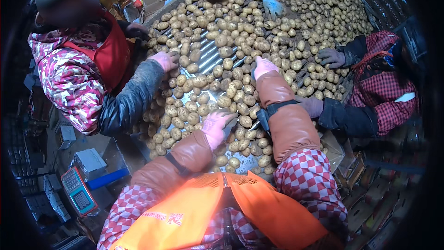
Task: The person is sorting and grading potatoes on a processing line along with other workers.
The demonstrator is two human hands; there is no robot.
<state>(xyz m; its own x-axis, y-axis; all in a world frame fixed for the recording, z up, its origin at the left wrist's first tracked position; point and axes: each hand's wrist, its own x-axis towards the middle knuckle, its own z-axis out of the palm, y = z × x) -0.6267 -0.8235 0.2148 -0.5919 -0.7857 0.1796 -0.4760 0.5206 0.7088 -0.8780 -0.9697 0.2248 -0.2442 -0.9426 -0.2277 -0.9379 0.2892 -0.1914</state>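
Many loose potatoes [231,90], some smeared with soil, cover a sorting table with metal slats [211,52] before me. My left hand [218,126], in a pink glove with grey fingers, lies palm down over potatoes near the table's close end. Its fingertips reach down among them, and whether they grip one is hidden. Farther out, my right hand [263,67], in a similar glove, touches the potatoes at the middle of the table. Its fingers are mostly turned away from view, so I cannot see anything held.
A co-worker's gloved hand [166,60] is on potatoes at the left. Another's gloved hands [332,57] work at the right, one close beside my right forearm. At the far side, a third person's glove [273,6] touches the heap. A digital scale [79,191] stands lower left.
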